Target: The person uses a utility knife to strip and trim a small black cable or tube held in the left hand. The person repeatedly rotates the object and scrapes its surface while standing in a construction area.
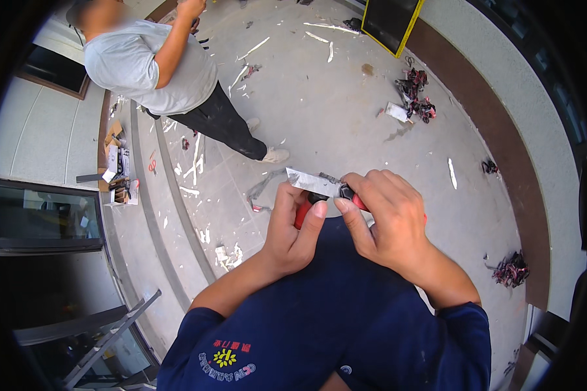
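Note:
At chest height, my left hand and my right hand are close together, both closed on a red-and-black hand tool. A flat, smudged grey-white strip with a slanted, pointed left end lies across the tool's top between my fingers. Whether the strip is part of the tool or separate, I cannot tell. My left thumb presses near the tool's black middle. My right thumb and fingers pinch its black and red right end. Palms and fingers hide most of the tool's body.
A person in a grey shirt stands ahead on the left. White scraps litter the grey floor. Tangled dark-and-red bundles lie right, near the wall's brown base. Opened cardboard boxes sit left by steps. A yellow-edged dark panel leans far ahead.

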Available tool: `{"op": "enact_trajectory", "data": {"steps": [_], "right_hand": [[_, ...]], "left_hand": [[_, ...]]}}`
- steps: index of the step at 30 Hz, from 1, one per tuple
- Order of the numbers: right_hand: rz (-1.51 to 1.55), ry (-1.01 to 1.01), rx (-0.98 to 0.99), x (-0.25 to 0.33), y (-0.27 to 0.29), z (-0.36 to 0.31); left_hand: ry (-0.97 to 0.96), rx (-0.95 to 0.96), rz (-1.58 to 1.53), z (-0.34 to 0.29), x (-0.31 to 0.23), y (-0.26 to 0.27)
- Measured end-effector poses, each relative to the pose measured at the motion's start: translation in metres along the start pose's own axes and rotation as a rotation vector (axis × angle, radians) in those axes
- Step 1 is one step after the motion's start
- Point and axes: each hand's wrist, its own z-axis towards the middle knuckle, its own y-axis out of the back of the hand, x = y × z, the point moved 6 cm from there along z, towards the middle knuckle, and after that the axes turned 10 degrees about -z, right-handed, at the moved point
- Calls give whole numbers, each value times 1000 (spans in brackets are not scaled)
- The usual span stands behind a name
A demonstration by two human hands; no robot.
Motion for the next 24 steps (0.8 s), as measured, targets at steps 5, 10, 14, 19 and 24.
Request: {"op": "enact_trajectory", "data": {"steps": [5, 10, 14, 19, 24], "right_hand": [[-6, -35, 16, 1, -2, -2], [10, -3, 12, 2, -1, -1], [-34, -23, 27, -1, -1, -2], [-24, -20, 38, 1, -1, -5], [-55, -8, 11, -1, -1, -5]], "left_hand": [[-29, -8, 6, 1, 0, -1], [-13, -8, 32, 1, 1, 0], [-91, -3, 73, 5, -1, -1], [-7, -21, 46, 3, 2, -1], [69, -73, 16, 7, -2, -3]]}}
